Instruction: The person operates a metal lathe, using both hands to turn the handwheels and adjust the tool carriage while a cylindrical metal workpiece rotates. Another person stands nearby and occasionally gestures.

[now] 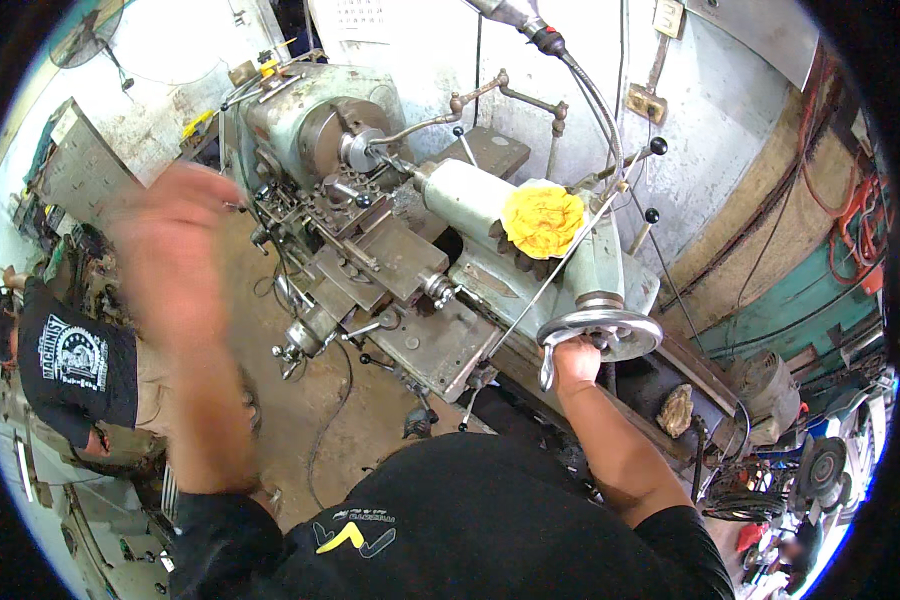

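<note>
From the head camera, a big pale green lathe (pixel 390 200) lies slanting across the middle, with its round chuck (pixel 355 145) at the far end near the white wall (pixel 410 40). The near end of the machine stops at a shiny handwheel (pixel 602 330), just in front of the person's body. The right hand (pixel 575 362) is closed around the near rim of this handwheel, fingers curled under it, with the bare forearm going straight up to it from the black sleeve. A yellow rag (pixel 542 220) sits on top of the green part right behind the wheel. A thin bendy hose (pixel 595 110) curves down from above, close to the rag. To the left of the machine there is open brown floor (pixel 300 400), and that is where most of the free room is. The left hand (pixel 170 240) is lifted up in the air over this open side, well apart from the machine. It is very blurry, so I cannot tell if it is open or closed, and it seems to hold nothing. Another person in a black shirt (pixel 70 365) is down at the left edge, near the left arm. On the right, the wall and piled things stand close to the machine.
</note>
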### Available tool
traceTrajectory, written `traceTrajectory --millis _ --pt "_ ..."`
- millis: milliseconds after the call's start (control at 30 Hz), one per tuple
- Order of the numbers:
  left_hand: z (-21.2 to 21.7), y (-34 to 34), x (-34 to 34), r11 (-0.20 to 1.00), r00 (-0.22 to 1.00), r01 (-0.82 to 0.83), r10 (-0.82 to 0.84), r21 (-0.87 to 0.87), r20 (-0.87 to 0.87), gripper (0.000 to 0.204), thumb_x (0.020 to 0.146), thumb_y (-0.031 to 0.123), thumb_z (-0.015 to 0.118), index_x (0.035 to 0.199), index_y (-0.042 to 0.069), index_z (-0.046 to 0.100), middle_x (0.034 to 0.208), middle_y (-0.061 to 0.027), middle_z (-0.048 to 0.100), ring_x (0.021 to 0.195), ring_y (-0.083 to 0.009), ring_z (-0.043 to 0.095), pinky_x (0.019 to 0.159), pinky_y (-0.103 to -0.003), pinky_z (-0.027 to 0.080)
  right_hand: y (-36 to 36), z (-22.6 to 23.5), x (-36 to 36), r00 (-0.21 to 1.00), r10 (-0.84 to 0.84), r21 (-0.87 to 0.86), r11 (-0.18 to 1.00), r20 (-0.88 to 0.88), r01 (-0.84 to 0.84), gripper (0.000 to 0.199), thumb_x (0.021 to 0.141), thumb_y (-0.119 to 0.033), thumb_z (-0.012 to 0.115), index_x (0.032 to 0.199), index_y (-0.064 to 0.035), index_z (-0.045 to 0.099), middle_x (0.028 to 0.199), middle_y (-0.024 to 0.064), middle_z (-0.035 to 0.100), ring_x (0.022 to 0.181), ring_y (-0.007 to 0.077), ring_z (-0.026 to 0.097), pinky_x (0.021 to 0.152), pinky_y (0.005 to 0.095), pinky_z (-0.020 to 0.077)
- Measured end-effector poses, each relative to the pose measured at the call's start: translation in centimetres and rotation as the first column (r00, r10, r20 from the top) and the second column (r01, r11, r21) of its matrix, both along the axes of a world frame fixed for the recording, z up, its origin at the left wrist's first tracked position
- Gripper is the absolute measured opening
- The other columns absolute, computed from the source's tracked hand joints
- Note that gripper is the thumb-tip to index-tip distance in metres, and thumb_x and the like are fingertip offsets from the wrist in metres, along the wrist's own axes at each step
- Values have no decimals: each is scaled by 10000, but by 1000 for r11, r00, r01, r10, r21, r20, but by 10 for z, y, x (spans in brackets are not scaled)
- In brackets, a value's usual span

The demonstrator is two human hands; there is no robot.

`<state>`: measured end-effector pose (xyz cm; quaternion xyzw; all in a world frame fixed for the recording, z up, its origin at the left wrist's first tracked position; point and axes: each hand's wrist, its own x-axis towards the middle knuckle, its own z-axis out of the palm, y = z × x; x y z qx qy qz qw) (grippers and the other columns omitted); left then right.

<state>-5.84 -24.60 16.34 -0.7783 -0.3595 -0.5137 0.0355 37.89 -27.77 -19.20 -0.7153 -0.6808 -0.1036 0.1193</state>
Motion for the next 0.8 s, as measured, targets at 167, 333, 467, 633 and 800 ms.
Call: traceTrajectory --millis 167,333,467,633,800 --pt "-324 -5 7 694 992 -104 125 -713 -23 202 1019 212 616 1013 16 668 916 -175 684 854 -320 667 800 -408 527 -11 36 -9 1000 12 -172 985 15 -10 90 793 -199 715 797 -114 747 894 124 756 839 292 753 711 431 606" --pt "-513 -107 -63 -61 927 -337 -197 -940 -319 455 929 362 716 1306 113 668 1063 -186 743 940 -310 720 838 -418 559 -12 44 -4 999 46 -308 950 -12 -47 151 803 -176 657 839 -103 785 915 113 770 890 293 754 743 441 595" --pt "-542 -123 -107 -400 858 -494 -366 -772 -359 477 946 432 697 1282 93 691 1088 -168 754 984 -308 721 853 -416 559 -8 32 5 998 59 -300 953 17 -52 201 827 -182 630 909 -88 786 992 121 768 933 302 736 835 427 569" --pt "-468 -71 -54 154 777 -517 -328 -842 -537 449 952 396 671 1262 72 691 1187 -210 717 1103 -395 681 951 -464 537 -8 45 10 727 -300 -275 948 -618 157 348 845 -227 635 1125 -38 717 1118 196 733 1120 350 683 969 411 527" --pt "-308 -19 109 674 944 103 -298 -732 -142 248 986 184 643 1173 24 672 1122 -187 679 1061 -387 645 910 -431 532 -12 53 12 402 -472 -402 881 -785 250 559 904 -308 592 1379 -13 588 1403 200 614 1316 353 563 1106 372 441"
